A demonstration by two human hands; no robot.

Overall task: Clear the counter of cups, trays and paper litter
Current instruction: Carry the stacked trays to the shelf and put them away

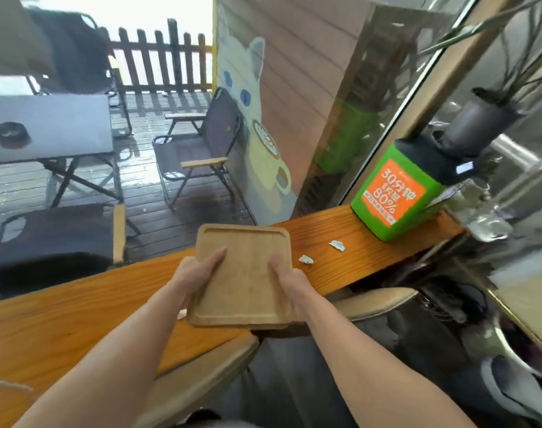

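A square wooden tray (pixel 243 273) is held above the orange wooden counter (pixel 62 319), tilted slightly toward me. My left hand (pixel 192 273) grips its left edge with the thumb on top. My right hand (pixel 289 284) grips its right edge the same way. The tray is empty, and a second tray edge seems to show beneath its near side. Two small scraps of white paper litter (pixel 306 259) (pixel 337 244) lie on the counter to the right of the tray.
A green and orange box (pixel 393 193) with a dark potted plant (pixel 479 122) on top stands at the counter's right end by the glass. Beyond the counter are folding chairs (pixel 195 149) and a grey table (pixel 47 128) with an ashtray. Stool seats sit below me.
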